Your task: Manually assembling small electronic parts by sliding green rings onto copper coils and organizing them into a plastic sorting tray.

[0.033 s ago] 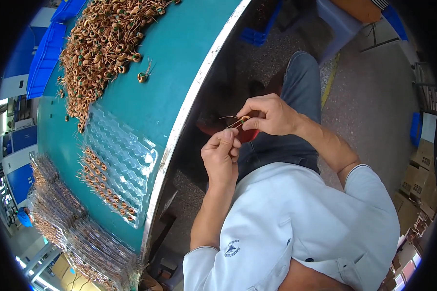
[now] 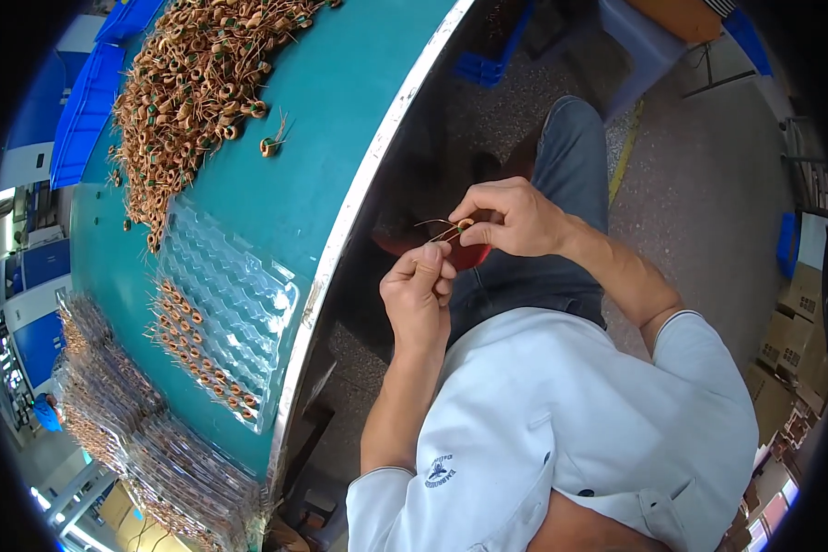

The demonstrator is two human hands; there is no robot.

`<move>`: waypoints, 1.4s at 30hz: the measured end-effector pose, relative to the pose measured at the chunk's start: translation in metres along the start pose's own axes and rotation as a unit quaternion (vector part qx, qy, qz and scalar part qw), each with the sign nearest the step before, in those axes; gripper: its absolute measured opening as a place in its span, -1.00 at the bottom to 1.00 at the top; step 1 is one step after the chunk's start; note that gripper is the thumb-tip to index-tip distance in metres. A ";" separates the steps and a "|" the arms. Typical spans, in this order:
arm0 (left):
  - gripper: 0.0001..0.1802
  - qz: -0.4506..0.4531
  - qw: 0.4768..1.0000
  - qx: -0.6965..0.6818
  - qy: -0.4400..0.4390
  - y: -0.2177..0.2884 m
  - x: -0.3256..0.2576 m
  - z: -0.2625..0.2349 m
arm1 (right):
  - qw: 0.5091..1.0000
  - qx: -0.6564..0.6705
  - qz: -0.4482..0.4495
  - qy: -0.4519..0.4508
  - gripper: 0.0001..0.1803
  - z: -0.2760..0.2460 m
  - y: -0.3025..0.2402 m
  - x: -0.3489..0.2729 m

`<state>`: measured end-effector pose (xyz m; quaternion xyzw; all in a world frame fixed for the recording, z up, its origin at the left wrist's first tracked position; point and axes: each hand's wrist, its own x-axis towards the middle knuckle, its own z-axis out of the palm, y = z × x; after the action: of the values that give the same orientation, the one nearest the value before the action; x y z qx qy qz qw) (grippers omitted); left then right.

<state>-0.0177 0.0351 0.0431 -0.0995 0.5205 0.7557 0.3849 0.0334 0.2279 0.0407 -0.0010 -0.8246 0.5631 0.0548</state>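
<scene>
Copper coil (image 2: 463,224) pinched in right hand (image 2: 511,219); left hand (image 2: 420,285) grips its wire leads. Clear blister tray (image 2: 239,294) part-filled with coils along one edge.

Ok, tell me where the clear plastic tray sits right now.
In the head view the clear plastic tray lies at left on the teal table, near its metal edge, below the heap of copper coils and left of the left hand.

copper-brown coil (image 2: 463,224) with thin coppery leads, heap of copper-brown coils (image 2: 189,87) flecked green, teal table top (image 2: 340,120) with silvery edge, clear dimpled tray (image 2: 225,308), blue bins (image 2: 83,110), white shirt (image 2: 561,432), blue jeans (image 2: 570,175), grey speckled floor (image 2: 699,184)
</scene>
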 end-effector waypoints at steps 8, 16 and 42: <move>-0.71 0.152 0.961 0.232 -0.017 0.010 0.009 0.009 | 0.999 -0.035 -0.040 0.005 -0.80 -0.008 0.005 -0.007; -0.82 0.301 0.903 0.306 -0.016 -0.008 0.019 0.002 | 0.994 -0.060 -0.075 0.048 -0.80 0.001 0.012 -0.005; -0.86 0.249 0.883 0.390 -0.072 -0.023 0.030 -0.001 | 0.999 -0.036 -0.026 -0.006 -0.70 0.008 0.034 -0.030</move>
<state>-0.0226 0.0524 0.0095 0.2467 0.7517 0.5674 0.2284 0.0604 0.2306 0.0037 0.0216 -0.8446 0.5311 0.0647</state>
